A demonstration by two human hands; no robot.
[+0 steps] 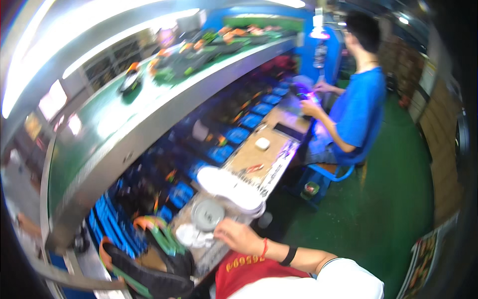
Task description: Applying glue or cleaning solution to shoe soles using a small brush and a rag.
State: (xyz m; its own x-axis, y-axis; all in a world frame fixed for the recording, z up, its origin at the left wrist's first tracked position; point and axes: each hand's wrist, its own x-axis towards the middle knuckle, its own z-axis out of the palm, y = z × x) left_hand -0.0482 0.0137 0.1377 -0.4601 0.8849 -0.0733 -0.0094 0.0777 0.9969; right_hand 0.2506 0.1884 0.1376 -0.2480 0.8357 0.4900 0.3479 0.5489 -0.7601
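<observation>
Low in the frame, the right hand (238, 234) rests with loose, curled fingers on the desk (249, 158), touching a white crumpled cloth (195, 236) just beside a round metal tin (207, 214); it grips nothing. The left hand is out of sight. A black shoe with green trim (149, 271) lies at lower left, white soles (230, 187) just above the tin. At upper right a co-worker in blue (359, 107) sits.
</observation>
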